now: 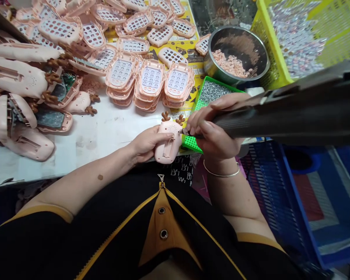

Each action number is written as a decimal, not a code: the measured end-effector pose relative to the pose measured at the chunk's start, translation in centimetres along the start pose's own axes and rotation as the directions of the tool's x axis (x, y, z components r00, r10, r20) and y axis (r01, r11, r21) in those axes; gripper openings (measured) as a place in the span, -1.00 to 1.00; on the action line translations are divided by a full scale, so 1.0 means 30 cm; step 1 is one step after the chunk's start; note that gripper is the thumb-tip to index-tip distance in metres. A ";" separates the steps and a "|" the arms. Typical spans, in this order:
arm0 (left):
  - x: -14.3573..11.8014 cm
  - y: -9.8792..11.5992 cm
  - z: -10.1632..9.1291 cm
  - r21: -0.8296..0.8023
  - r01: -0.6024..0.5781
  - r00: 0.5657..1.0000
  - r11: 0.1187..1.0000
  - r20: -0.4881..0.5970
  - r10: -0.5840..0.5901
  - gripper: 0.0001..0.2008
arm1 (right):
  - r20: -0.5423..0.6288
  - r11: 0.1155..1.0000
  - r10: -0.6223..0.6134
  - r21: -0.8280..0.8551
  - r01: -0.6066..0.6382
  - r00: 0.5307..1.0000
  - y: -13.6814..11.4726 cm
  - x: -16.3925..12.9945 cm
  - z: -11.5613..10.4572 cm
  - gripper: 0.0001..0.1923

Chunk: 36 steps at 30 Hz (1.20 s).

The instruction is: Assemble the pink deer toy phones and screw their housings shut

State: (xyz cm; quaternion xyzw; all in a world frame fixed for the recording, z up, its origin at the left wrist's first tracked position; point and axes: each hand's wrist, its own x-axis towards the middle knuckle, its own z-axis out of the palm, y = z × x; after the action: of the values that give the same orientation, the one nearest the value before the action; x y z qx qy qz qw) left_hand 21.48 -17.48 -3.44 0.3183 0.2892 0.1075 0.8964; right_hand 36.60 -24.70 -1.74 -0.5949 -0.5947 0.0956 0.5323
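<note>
Far left of white worktable (pixel 99 136): heap of assembled pink plastic toy-phone bodies with brown antlers (pixel 20 77), some open, circuit boards showing. Behind, toward centre: stacks of pink keypad front shells with white buttons (pixel 150 79) over yellow printed sheet (pixel 189 48). At table's near edge: left hand (pixel 147 144), fingers curled around pink deer-shaped toy-phone back shell with brown antlers (pixel 167 142), held rear side up, lower end overhanging the edge. Just right: right hand (pixel 214 128), fingers closed tight on dark ribbed-grip electric screwdriver (pixel 280 116), bit tip touching shell's upper right edge near an antler. Whether a screw sits on the bit: cannot tell. Judged good practice for this step: bit kept square to the shell face, shell pressed flat and steady by the left hand, light pressure to avoid stripping soft plastic or slipping toward the thumb close by. Directly under the right hand: green plastic tray of small silver screws (pixel 212 91), near enough to be knocked. Beyond it: round steel bowl holding pink small parts (pixel 236 54). Far right: yellow mesh basket of glittery pieces (pixel 303 35), well apart. Below table level, right: blue plastic crate (pixel 268 202). Screwdriver body crosses the view and hides part of table edge.
</note>
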 end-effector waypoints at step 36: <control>0.006 0.008 0.007 0.009 0.055 0.997 0.998 -0.047 -0.055 -0.78 | -0.409 0.939 0.024 0.324 0.120 0.912 0.126 0.032 -0.111 -0.68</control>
State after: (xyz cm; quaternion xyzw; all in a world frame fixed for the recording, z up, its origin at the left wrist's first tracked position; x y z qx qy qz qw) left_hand 21.76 -17.34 -3.23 0.3122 0.3194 0.0887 0.8903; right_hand 41.64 -24.62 -2.69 -0.4852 -0.4599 0.0583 0.7414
